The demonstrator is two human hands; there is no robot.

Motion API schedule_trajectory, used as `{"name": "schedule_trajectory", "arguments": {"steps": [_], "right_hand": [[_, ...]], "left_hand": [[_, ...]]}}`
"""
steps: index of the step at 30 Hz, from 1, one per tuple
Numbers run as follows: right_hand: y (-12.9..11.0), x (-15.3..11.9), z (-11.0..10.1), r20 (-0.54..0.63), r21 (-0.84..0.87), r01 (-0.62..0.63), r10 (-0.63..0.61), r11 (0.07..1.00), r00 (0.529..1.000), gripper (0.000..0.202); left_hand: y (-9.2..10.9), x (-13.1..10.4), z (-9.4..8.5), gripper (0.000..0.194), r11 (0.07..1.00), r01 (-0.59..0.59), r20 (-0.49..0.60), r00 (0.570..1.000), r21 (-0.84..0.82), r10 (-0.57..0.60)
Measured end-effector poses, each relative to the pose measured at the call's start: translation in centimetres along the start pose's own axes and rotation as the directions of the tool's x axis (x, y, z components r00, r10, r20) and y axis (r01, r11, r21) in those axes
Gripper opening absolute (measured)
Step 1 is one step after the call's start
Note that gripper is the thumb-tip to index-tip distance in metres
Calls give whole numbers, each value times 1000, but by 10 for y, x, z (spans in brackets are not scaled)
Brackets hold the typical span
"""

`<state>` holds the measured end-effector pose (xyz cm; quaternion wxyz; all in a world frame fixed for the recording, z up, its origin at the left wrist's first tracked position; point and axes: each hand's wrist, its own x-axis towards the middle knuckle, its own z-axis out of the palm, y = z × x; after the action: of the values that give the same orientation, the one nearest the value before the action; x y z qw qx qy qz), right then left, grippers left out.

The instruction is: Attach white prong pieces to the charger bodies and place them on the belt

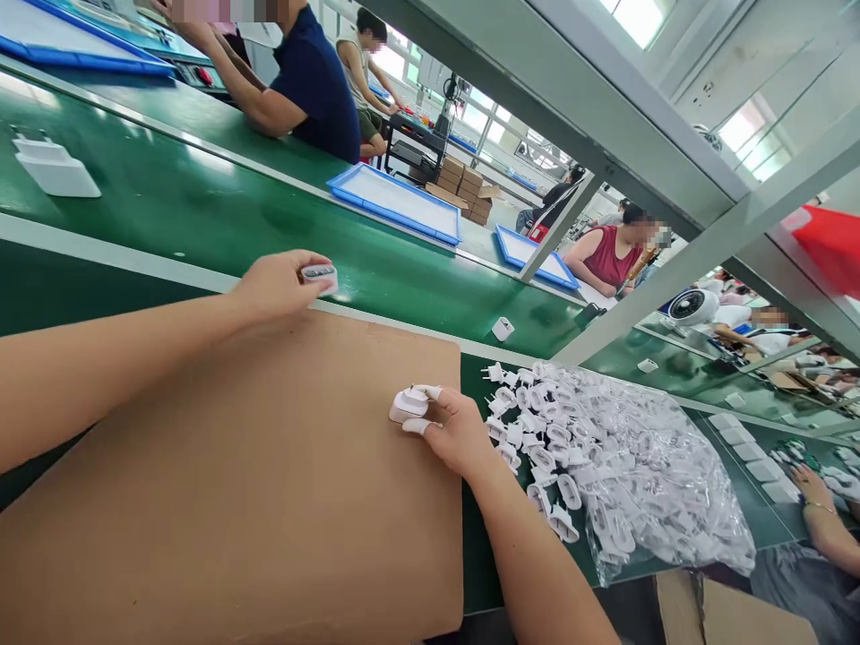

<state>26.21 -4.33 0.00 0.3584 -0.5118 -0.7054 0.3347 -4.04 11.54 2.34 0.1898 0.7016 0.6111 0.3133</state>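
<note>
Over the near edge of the green conveyor belt (pixel 396 287), my left hand (pixel 275 285) grips a white charger housing (pixel 321 279) whose hollow side with parts inside faces up. My right hand (pixel 457 430), with white finger cots on thumb and finger, pinches a white plug piece (pixel 409 405) with metal pins, above the brown cardboard sheet (pixel 269 502). Just right of that hand lie many loose white plug pieces (pixel 537 430). They spill from a clear plastic bag (pixel 672 475) full of the same pieces.
White chargers lie on the belt, a large one (pixel 60 166) at left and a small one (pixel 503 329) ahead. Blue-rimmed trays (pixel 396 202) stand beyond. A slanted grey frame post (pixel 645 278) rises at right. A co-worker's hand (pixel 812 488) is at far right, near white pieces (pixel 752 452).
</note>
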Motion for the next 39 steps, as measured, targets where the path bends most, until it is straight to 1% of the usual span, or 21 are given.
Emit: {"name": "schedule_trajectory", "arguments": {"steps": [2, 4, 5, 6, 7, 8, 9, 10, 11, 13, 15, 16, 18, 21, 23, 25, 29, 33, 34, 36, 39], "right_hand": [[2, 0, 3, 4, -35, 22, -22, 999, 1000, 37], [4, 2, 7, -20, -25, 35, -36, 999, 999, 35], [4, 3, 9, -37, 25, 13, -12, 1000, 999, 34], [3, 4, 10, -49, 108, -29, 35, 994, 998, 33], [2, 5, 11, -51, 213, -83, 96, 974, 994, 33], [-1, 6, 11, -43, 324, -138, 160, 936, 986, 35], [-4, 6, 10, -28, 423, -182, 213, 888, 977, 39], [-9, 6, 9, -16, 502, -207, 249, 840, 968, 43], [-14, 5, 7, -10, 559, -215, 266, 801, 964, 46], [-23, 1, 1, -15, 622, -197, 263, 758, 965, 48], [-30, -3, -5, -16, 629, -181, 245, 756, 969, 49], [-33, -5, -9, -1, 610, -179, 227, 772, 974, 48], [-35, -9, -17, 16, 520, -148, 164, 841, 986, 41], [-37, -11, -26, -50, 342, -16, 36, 940, 998, 21], [-39, -12, -26, -96, 280, 36, -10, 959, 995, 15], [-41, -13, -23, -118, 254, 46, -16, 966, 993, 12], [-43, -17, -12, -210, 205, 75, -31, 976, 977, 15], [-42, -19, -7, -202, 196, 125, -85, 973, 976, 23], [-42, -19, -7, -192, 196, 140, -102, 971, 976, 24], [-44, -20, -7, -190, 200, 168, -130, 965, 973, 25], [-48, -23, -7, -213, 210, 182, -137, 961, 967, 20]], "left_hand": [[7, -26, 14, 63, 1000, 22, 88, 996, -7, -22], [12, -55, 28, 58, 996, -45, 174, 983, -73, 58], [14, -68, 33, 56, 985, -135, 154, 977, -104, 150], [16, -81, 38, 55, 962, -249, 92, 961, -115, 259], [20, -92, 42, 54, 926, -364, 9, 930, -102, 367], [25, -102, 44, 54, 881, -465, -56, 885, -86, 461], [32, -110, 45, 56, 844, -529, -83, 848, -91, 523], [40, -117, 45, 61, 820, -555, -61, 831, -143, 552], [49, -123, 45, 65, 808, -537, 4, 832, -241, 554], [68, -133, 44, 65, 797, -391, 212, 823, -461, 526], [85, -138, 43, 55, 788, -211, 394, 774, -578, 496], [91, -139, 43, 50, 785, -152, 450, 747, -600, 489], [98, -141, 43, 45, 782, -109, 497, 717, -613, 489], [99, -142, 42, 36, 776, -137, 489, 706, -615, 512], [97, -143, 40, 34, 785, -181, 482, 701, -593, 526], [95, -144, 40, 35, 785, -265, 437, 710, -560, 552], [84, -147, 44, 40, 741, -504, 271, 713, -445, 647], [73, -152, 49, 53, 668, -670, 148, 661, -325, 735], [73, -153, 48, 56, 659, -687, 140, 653, -306, 745], [75, -155, 43, 62, 663, -687, 145, 654, -297, 743], [83, -156, 36, 68, 655, -670, 142, 653, -351, 744]]}}
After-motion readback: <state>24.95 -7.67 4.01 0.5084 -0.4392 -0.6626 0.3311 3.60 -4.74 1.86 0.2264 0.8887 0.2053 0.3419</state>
